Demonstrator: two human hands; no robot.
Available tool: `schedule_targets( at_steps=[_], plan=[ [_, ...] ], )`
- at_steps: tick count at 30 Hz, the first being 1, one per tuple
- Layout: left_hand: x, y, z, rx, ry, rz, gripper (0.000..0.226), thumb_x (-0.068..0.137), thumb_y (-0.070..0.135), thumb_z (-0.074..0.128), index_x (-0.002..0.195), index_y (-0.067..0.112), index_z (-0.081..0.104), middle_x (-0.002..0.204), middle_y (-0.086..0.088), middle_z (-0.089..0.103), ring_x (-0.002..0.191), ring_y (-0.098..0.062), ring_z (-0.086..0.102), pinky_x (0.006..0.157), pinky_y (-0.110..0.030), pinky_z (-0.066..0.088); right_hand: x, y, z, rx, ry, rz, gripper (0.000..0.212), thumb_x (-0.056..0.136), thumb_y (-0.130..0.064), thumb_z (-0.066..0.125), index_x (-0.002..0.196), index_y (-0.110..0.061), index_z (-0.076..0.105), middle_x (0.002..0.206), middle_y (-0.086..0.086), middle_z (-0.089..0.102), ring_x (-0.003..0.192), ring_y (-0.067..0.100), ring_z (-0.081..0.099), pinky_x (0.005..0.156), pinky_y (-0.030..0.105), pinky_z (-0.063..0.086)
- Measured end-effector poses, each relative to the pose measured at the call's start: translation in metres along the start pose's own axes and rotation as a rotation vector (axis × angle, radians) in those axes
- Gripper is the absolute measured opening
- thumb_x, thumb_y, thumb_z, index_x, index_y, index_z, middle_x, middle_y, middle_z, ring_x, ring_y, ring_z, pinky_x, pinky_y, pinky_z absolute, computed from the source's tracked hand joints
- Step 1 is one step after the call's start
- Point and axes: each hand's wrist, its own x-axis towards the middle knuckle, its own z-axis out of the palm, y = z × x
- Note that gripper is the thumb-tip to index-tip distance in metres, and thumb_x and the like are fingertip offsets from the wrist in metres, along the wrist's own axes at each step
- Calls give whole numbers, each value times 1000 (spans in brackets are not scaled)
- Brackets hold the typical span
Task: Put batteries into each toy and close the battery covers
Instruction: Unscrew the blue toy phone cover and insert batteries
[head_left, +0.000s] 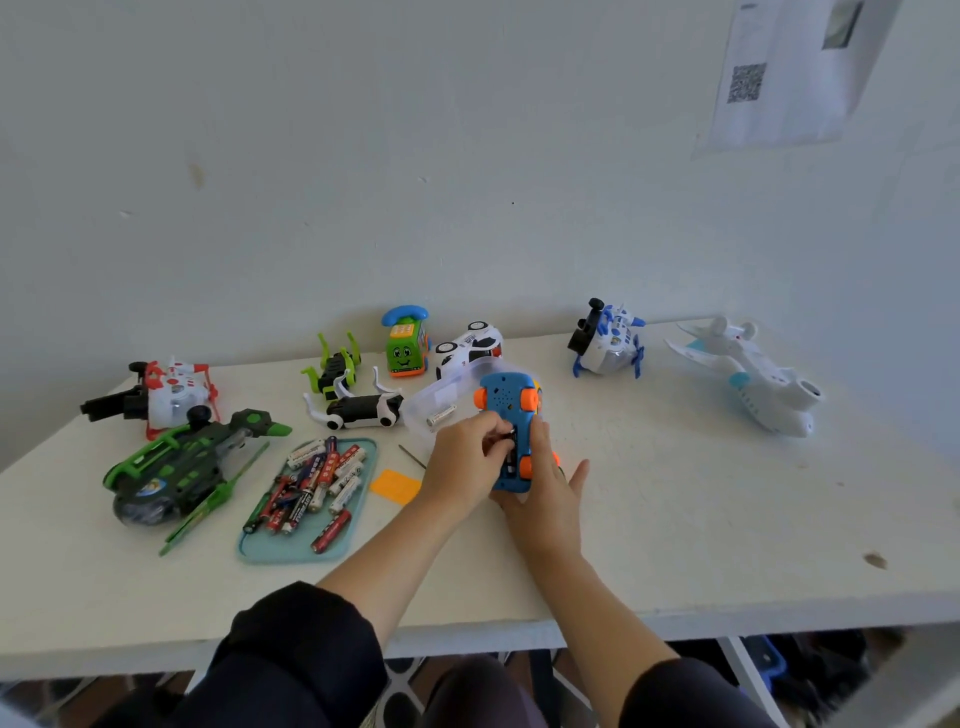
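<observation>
A blue toy car (506, 410) with orange wheels is held upside down above the table. My right hand (545, 478) grips it from below and from the right. My left hand (465, 462) pinches a dark battery at the car's open battery bay, near its lower half. An orange battery cover (396, 486) lies flat on the table to the left of my hands. A teal tray (311, 551) holds several red, white and black batteries. A clear plastic box (441, 405) behind my left hand holds one silver battery.
Other toys stand along the wall: a red-white helicopter (166, 395), a green-black helicopter (182, 467), a green robot bug (335, 371), a white-black robot bug (363, 410), a green phone toy (405, 343), a white car (467, 345), a blue-white helicopter (608, 340), a white plane (748, 379). A thin screwdriver (412, 455) lies beside the tray.
</observation>
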Motion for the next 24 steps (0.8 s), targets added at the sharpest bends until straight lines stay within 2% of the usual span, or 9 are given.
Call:
schedule_targets(
  at_steps=[4, 6, 9, 12, 14, 17, 19, 21, 24],
  plan=[
    [-5, -17, 5, 104, 76, 173, 18, 83, 8, 67, 100, 6, 72, 88, -4, 60, 81, -17, 58, 68, -15, 46, -1, 2, -1, -124, -20, 4, 87, 88, -23, 63, 151, -21, 3, 157, -3, 16, 146, 16, 6, 106, 51, -23],
    [-9, -26, 7, 189, 117, 282, 25, 83, 18, 60, 105, 12, 71, 85, -2, 58, 78, -14, 55, 59, -24, 50, -1, 4, 1, -111, 25, -70, 91, 84, -20, 68, 150, -23, 5, 153, 5, 30, 143, 19, 23, 109, 48, -19],
    [-16, -34, 8, 303, 114, 396, 32, 88, 29, 45, 110, 16, 64, 89, -1, 53, 74, -17, 52, 44, -26, 48, 0, 8, 7, -112, 51, -164, 102, 66, -6, 82, 139, -18, 12, 125, 20, 59, 116, 33, 58, 109, 37, -8],
    [-17, -34, 8, 391, 66, 434, 32, 90, 29, 42, 115, 16, 57, 94, 1, 45, 76, -21, 53, 35, -31, 47, -1, 7, 6, -79, 64, -162, 102, 67, 0, 79, 138, -21, 8, 124, 22, 59, 115, 35, 58, 111, 34, -5],
    [-17, -32, 5, 448, 19, 445, 38, 89, 29, 42, 118, 12, 61, 95, -2, 49, 77, -22, 56, 38, -32, 48, -1, 6, 5, -84, 57, -164, 102, 70, 0, 77, 138, -23, 4, 129, 21, 57, 121, 34, 54, 113, 41, 0],
    [-19, -28, -17, 398, -79, 369, 42, 92, 23, 50, 133, 16, 53, 110, -3, 53, 93, -18, 55, 61, -29, 49, -4, 7, 6, -188, 52, -237, 103, 67, -11, 83, 141, -13, 11, 129, 21, 57, 119, 34, 55, 105, 54, 13],
    [-20, -33, -41, 368, -36, 287, 43, 93, 17, 50, 136, 18, 49, 115, -3, 53, 97, -17, 55, 67, -29, 46, -5, 5, 6, -218, 60, -243, 97, 73, -23, 80, 141, -12, 13, 131, 17, 57, 121, 32, 54, 105, 55, 13],
    [-14, -50, -69, 413, 22, 84, 36, 94, 14, 47, 128, 19, 56, 113, -3, 58, 95, -21, 58, 71, -31, 47, -5, 6, 5, -222, 68, -230, 93, 76, -28, 77, 141, -15, 11, 130, 15, 57, 121, 30, 55, 106, 56, 12],
    [-6, -83, -118, 645, -67, -309, 22, 91, 13, 49, 104, 19, 66, 100, -4, 66, 83, -22, 62, 71, -32, 51, -7, 2, 6, -224, 64, -230, 95, 75, -27, 78, 142, -17, 11, 130, 16, 58, 120, 32, 55, 105, 57, 12]
  ],
)
